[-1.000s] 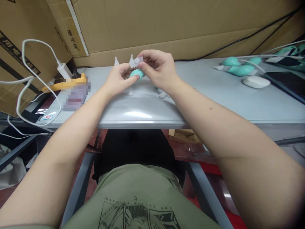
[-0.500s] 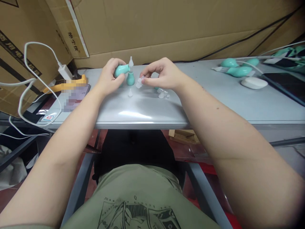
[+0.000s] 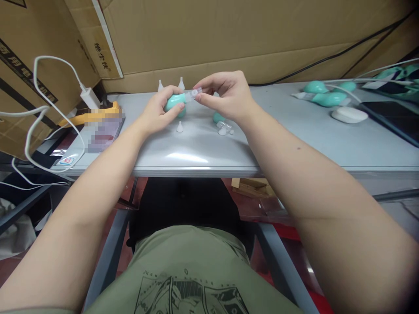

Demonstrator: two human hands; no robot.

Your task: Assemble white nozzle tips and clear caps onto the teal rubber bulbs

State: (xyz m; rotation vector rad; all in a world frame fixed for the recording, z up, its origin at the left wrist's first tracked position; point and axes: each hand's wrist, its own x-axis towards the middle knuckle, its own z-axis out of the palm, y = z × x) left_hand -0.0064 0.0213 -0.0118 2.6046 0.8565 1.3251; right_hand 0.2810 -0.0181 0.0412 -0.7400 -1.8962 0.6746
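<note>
A teal bulb (image 3: 173, 102) lies on its side in my left hand (image 3: 159, 109), its neck turned to the right. Thumb and fingers of my right hand (image 3: 225, 93) pinch a clear plastic piece (image 3: 193, 93), which meets the mouth of the bulb. Behind the held bulb, another teal bulb is mostly hidden. A white nozzle tip (image 3: 180, 127) stands in front on the table, and two more (image 3: 160, 85) (image 3: 181, 83) show behind my left hand. Below my right hand are clear plastic parts (image 3: 224, 127) and a partly covered teal bulb (image 3: 218, 117).
On the grey table (image 3: 278, 148), several teal bulbs (image 3: 329, 98) lie at the right, beside a white rounded object (image 3: 349, 114) and a dark tablet (image 3: 389, 117). A phone (image 3: 106, 135), a yellow object (image 3: 113, 110) and white cables (image 3: 36, 87) are at the left. Cardboard (image 3: 229, 39) stands behind.
Both hands have come together: the left moved right with the teal bulb, the right moved up and slightly back with the clear piece, which now meets the bulb's mouth.
</note>
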